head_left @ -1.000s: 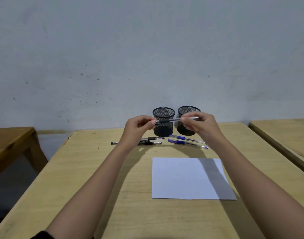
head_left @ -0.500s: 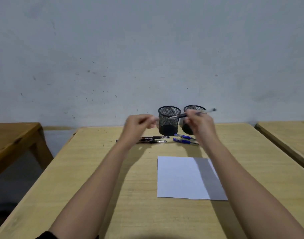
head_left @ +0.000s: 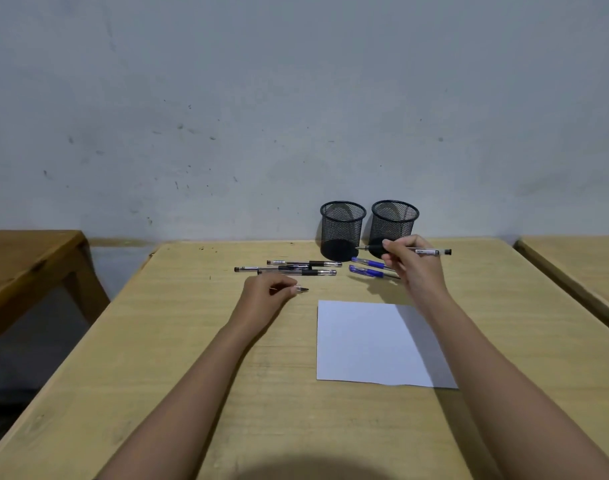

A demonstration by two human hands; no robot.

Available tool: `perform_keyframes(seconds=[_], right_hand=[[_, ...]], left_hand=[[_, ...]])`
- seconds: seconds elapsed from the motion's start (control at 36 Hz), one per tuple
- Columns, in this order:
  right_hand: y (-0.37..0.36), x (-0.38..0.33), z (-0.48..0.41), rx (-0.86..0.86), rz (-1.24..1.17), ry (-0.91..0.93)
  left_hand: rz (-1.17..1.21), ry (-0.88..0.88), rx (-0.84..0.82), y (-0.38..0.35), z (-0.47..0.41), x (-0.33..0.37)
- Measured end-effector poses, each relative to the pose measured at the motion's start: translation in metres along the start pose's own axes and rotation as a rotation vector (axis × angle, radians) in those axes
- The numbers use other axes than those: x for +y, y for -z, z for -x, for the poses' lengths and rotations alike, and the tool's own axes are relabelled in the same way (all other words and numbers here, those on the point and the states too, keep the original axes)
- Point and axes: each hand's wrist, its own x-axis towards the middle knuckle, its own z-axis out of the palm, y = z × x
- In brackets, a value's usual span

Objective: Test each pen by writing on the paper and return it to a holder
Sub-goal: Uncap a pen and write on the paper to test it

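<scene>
My right hand (head_left: 412, 263) holds an uncapped black pen (head_left: 431, 252) level above the table, its tip pointing left in front of the right mesh holder (head_left: 394, 221). My left hand (head_left: 266, 289) rests on the wooden table (head_left: 192, 341) and pinches the pen cap (head_left: 301, 289). A blank white paper (head_left: 365, 344) lies below and between my hands. The left mesh holder (head_left: 342, 230) stands beside the right one. Three black pens (head_left: 296, 267) lie left of the holders. Two blue pens (head_left: 369, 266) lie partly behind my right hand.
A grey wall (head_left: 296, 98) rises right behind the holders. Another wooden table (head_left: 26, 265) stands to the left across a gap, and a third table (head_left: 580, 268) is close on the right.
The cap came off the pen. My left hand dropped to the table with the cap, and my right hand lowered with the pen toward the paper side.
</scene>
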Motion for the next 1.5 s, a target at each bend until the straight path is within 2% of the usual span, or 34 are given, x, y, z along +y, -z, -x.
perform_keyframes(seconds=[0.17,0.42,0.64,0.78,0.83,0.94,1.0,1.08,1.28,1.5], right_hand=[[-0.001,0.012,0.006,0.008,-0.012,-0.065],[-0.004,0.016,0.011,0.022,-0.078,-0.111],[-0.004,0.014,0.014,0.035,-0.099,-0.129],[-0.004,0.013,0.015,0.040,-0.108,-0.134],[-0.005,0.012,0.015,0.037,-0.102,-0.128],[-0.008,0.008,0.018,0.022,-0.101,-0.113],[-0.009,0.006,0.021,0.016,-0.108,-0.108],[-0.010,0.006,0.024,0.005,-0.110,-0.109],[-0.016,0.016,0.038,0.002,-0.140,-0.117],[-0.021,0.038,0.039,0.041,-0.337,-0.209]], left_hand=[[-0.116,-0.078,-0.009,-0.002,0.002,-0.002],[-0.198,-0.082,-0.026,-0.005,-0.002,-0.005],[-0.203,-0.086,-0.036,-0.008,-0.001,0.000],[-0.101,-0.154,-0.002,-0.006,0.007,0.015],[-0.063,-0.179,-0.068,-0.006,0.014,0.022],[-0.075,-0.141,-0.309,-0.012,0.027,0.028],[-0.118,-0.124,-0.344,-0.016,0.031,0.028],[-0.143,-0.145,-0.262,-0.023,0.034,0.029],[-0.015,-0.025,-0.110,-0.036,0.040,0.035],[-0.091,-0.027,-0.014,-0.040,0.040,0.037]])
